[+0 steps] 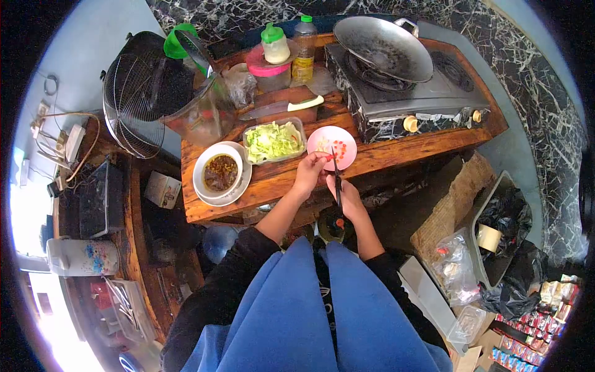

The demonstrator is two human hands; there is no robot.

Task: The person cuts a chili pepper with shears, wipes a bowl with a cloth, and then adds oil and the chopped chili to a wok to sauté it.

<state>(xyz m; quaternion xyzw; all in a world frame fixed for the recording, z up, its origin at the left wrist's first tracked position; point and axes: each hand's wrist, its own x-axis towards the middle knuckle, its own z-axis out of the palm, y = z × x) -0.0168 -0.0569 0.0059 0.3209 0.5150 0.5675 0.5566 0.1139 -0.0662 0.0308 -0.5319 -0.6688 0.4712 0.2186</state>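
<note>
My left hand (308, 173) pinches a red chili (329, 158) over the near edge of a small pink plate (351, 147). In my right hand (349, 197) is a pair of black scissors (338, 185), its blades pointing away from me and meeting the chili. Cut red chili rings and some pale bits lie on the plate. Left of it stands a clear container of chopped lettuce (273, 141). Farther left, a white bowl (199, 177) of dark brown sauce rests on a white plate (246, 180).
A knife (266, 110) with a pale handle lies behind the lettuce. A wok (384, 49) sits on the gas stove (427, 102) at right. An oil bottle (304, 49) and a pink-lidded tub (271, 77) stand at the back. Below right is a bin (477, 232).
</note>
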